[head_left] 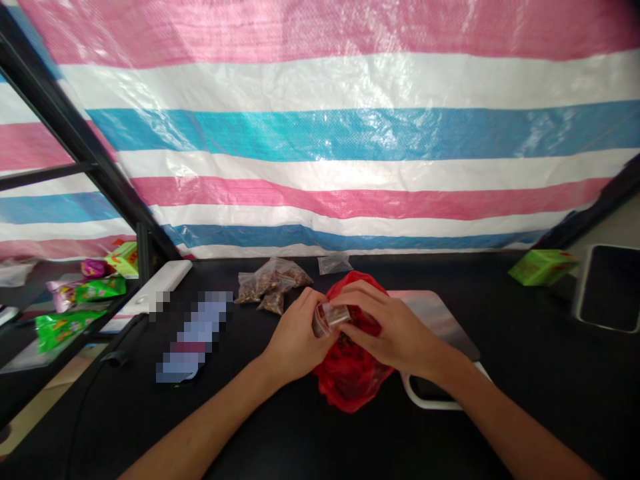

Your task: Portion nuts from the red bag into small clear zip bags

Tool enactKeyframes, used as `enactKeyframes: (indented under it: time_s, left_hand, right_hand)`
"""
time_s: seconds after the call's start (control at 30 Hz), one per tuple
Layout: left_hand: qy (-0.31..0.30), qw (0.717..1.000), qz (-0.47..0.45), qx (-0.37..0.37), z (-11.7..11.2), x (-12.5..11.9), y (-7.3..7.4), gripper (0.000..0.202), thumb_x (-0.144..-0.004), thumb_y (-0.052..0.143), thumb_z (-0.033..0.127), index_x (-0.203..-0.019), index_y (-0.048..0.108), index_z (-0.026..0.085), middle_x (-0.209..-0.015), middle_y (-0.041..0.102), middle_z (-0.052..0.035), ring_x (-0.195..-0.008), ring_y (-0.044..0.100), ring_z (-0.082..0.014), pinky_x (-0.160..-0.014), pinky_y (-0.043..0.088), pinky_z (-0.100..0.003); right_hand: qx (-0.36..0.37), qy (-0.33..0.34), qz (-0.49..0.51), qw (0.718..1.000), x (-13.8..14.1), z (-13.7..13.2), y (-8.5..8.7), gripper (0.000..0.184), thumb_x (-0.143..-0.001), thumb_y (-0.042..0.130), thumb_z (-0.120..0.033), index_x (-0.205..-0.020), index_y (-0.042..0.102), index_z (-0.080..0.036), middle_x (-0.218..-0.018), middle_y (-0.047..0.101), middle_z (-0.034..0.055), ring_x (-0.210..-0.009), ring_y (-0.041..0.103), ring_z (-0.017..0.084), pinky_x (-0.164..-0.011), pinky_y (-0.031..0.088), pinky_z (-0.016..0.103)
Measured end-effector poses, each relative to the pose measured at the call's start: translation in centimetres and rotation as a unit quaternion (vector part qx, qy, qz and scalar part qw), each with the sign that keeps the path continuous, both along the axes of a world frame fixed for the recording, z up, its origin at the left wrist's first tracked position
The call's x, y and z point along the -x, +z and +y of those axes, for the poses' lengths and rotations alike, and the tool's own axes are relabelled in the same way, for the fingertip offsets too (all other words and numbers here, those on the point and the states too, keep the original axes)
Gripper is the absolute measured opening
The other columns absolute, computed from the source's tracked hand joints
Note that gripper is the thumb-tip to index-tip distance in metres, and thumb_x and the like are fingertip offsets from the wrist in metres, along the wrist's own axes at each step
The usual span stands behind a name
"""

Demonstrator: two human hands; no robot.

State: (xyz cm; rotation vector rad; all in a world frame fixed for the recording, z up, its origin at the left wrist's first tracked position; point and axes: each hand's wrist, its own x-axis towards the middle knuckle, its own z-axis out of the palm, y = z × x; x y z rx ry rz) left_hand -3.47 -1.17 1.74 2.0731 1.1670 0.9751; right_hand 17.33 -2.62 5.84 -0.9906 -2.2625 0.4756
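Note:
My left hand [295, 337] and my right hand [387, 330] meet over a red plastic bag [350, 373] on the black table. Both pinch a small clear plastic pouch [327, 317] between their fingertips, just above the red bag's opening. The red bag lies crumpled under my hands, and its contents are hidden. Behind my left hand lies a heap of small clear pouches filled with brown bits [270, 283]. One more small clear pouch [334, 264] lies farther back.
A flat white scale with a metal plate [440, 320] sits under my right wrist. Also here: a pixelated flat object [193, 337], a white bar [160, 285], a green box [540, 267], a grey tray [607, 287], and green snack packets [70, 320] at left. A striped tarp [320, 133] hangs behind.

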Motion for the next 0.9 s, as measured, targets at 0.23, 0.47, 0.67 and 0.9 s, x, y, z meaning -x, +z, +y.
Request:
enactKeyframes:
  time_s: [0.23, 0.47, 0.67, 0.9]
  left_hand:
    - [-0.037, 0.993, -0.095, 0.052, -0.4, -0.3, 0.1, 0.016, -0.086, 0.071, 0.026, -0.1, 0.063, 0.022, -0.098, 0.063, -0.0042, -0.09, 0.061, -0.02, -0.078, 0.046, -0.028]
    - [-0.021, 0.992, -0.108, 0.058, -0.4, -0.1, 0.4, 0.013, -0.09, 0.067, 0.028, -0.101, 0.063, 0.022, -0.094, 0.063, -0.0041, -0.084, 0.058, -0.0188, -0.076, 0.045, -0.028]
    - [0.002, 0.991, -0.109, 0.077, 0.0, 0.2, 0.6, 0.012, -0.091, 0.065, 0.033, -0.095, 0.061, 0.022, -0.082, 0.06, -0.0007, -0.072, 0.055, -0.0164, -0.067, 0.041, -0.027]
    - [0.086, 0.993, -0.037, 0.065, -0.7, 0.4, 1.1, 0.018, -0.088, 0.069, 0.038, -0.085, 0.058, 0.023, -0.072, 0.06, 0.0009, -0.063, 0.052, -0.0167, -0.061, 0.033, -0.028]
  right_hand:
    - [-0.122, 0.03, -0.056, 0.99, -0.3, 0.1, -1.0, 0.042, -0.103, 0.05, -0.02, -0.144, 0.055, -0.032, -0.137, 0.063, 0.0089, -0.119, 0.064, 0.023, -0.098, 0.055, 0.039]
    - [-0.111, -0.034, -0.005, 0.993, -1.0, 0.3, -0.3, 0.038, -0.103, 0.054, -0.027, -0.141, 0.055, -0.031, -0.133, 0.063, 0.0091, -0.121, 0.061, 0.024, -0.103, 0.052, 0.039]
    - [-0.052, -0.032, -0.101, 0.993, -2.2, 0.8, 1.1, 0.03, -0.094, 0.064, -0.021, -0.122, 0.068, -0.03, -0.12, 0.071, 0.0062, -0.115, 0.062, 0.026, -0.106, 0.044, 0.046]
    - [0.053, -0.013, -0.165, 0.985, -2.4, 1.1, 0.6, 0.021, -0.082, 0.069, -0.012, -0.098, 0.07, -0.025, -0.107, 0.072, 0.0023, -0.108, 0.062, 0.023, -0.1, 0.041, 0.04]
